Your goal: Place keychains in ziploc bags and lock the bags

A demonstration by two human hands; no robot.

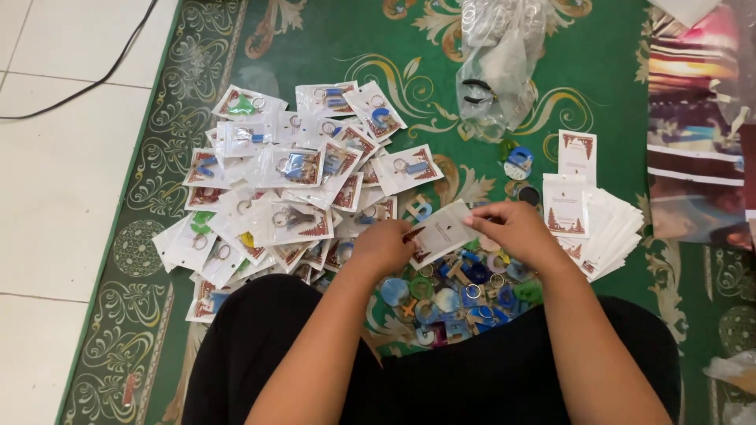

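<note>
I see a small white backing card [441, 232] with a dark red printed corner, held flat and slightly tilted above my lap. My left hand [383, 245] pinches its lower left edge; my right hand [516, 226] grips its upper right corner. It hovers over loose coloured keychains [465, 295].

Single head view, looking steeply down, close over lap

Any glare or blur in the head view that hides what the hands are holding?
Head view: light is soft and even, with mild glare on the clear plastic bag; the left hand and right hand are slightly soft, yet the white card sleeve between them stays readable.
</note>
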